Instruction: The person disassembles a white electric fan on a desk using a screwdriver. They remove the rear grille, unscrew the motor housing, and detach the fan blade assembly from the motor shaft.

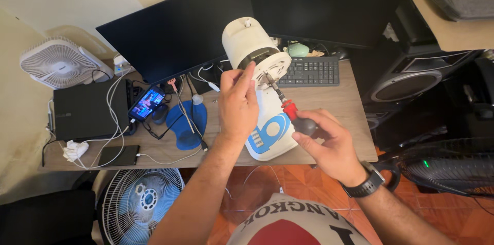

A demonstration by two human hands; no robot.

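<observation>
Right hand (329,144) clenched round a screwdriver (288,108) w/ red-and-black handle, tip set against the face of a cream fan motor housing (252,49) standing upright at centre of the tabletop (334,106). Left hand (237,103), grip loose, fingers resting on the housing's front edge beside the tip; whether it actually grasps the housing can't be told. White-and-blue base (270,132) lies below the housing. Keyboard (311,71) just behind; fan grille (141,198) on floor at lower left.
</observation>
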